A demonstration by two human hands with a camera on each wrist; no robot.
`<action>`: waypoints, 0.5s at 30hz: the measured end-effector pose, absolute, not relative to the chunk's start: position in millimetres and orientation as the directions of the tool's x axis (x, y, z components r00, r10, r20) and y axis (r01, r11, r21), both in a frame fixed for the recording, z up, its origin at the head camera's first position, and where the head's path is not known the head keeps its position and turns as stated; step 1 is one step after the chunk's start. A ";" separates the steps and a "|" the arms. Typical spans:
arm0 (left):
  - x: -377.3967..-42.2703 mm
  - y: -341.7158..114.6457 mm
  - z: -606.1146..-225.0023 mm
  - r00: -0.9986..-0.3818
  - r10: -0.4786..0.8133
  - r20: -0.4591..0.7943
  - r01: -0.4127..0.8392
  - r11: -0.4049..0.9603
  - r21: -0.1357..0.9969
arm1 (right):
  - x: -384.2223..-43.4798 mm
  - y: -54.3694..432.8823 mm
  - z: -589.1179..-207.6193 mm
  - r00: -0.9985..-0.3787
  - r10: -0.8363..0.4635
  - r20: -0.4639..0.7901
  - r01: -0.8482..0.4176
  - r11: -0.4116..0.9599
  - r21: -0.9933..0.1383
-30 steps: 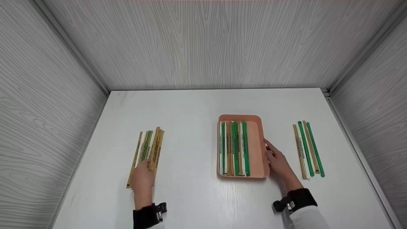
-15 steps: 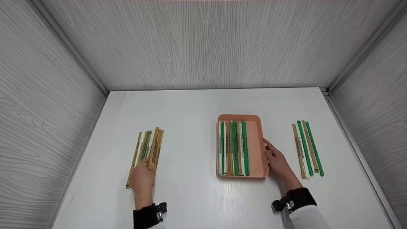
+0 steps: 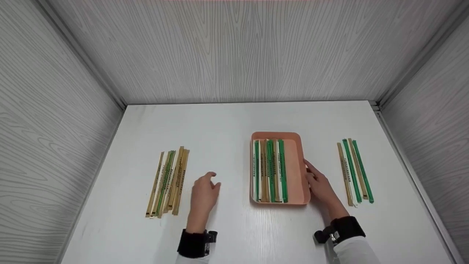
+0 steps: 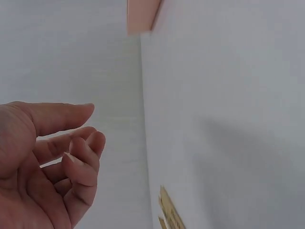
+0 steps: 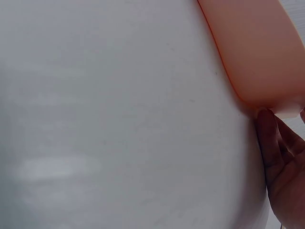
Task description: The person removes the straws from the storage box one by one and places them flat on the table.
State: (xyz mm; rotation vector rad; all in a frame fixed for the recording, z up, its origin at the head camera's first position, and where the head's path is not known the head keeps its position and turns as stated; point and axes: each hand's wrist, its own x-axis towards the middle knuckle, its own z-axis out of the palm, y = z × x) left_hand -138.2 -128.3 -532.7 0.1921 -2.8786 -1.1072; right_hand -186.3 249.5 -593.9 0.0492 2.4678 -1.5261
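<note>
My left hand (image 3: 205,190) hovers over the white table between the left-hand row of wrapped straws (image 3: 166,187) and a pink tray (image 3: 296,172). It holds nothing; in the left wrist view its fingers (image 4: 81,174) are loosely curled, with the thumb apart from them. My right hand (image 3: 322,187) rests on the table, with index finger and thumb against the outside of the tray's right wall. In the right wrist view the thumb tip touches the tray (image 5: 257,57) near a corner. Brown, white and green wrapped straws (image 3: 271,172) lie side by side in the tray's left and middle part.
Several more wrapped straws (image 3: 355,172), brown, white and green, lie to the right of my right hand. Panels with a wood grain (image 3: 234,51) enclose the table (image 3: 220,121) at the back and on both sides.
My left hand has come away from the left row of straws and moved right, with nothing in it. The straws there lie where they were. My right hand stays at the tray.
</note>
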 end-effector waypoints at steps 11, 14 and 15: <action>-144.8 -19.9 -542.2 -0.966 0.257 0.037 0.223 0.746 0.628 | -186.3 248.4 -596.1 -0.973 -0.093 -0.209 0.143 0.466 -0.873; -150.0 -8.7 -547.1 -0.960 0.278 0.044 0.247 0.759 0.603 | -185.1 249.1 -594.8 -0.974 -0.086 -0.208 0.144 0.471 -0.871; -151.9 -5.8 -548.7 -0.958 0.284 0.041 0.252 0.766 0.591 | -184.8 249.6 -594.5 -0.975 -0.086 -0.207 0.143 0.473 -0.869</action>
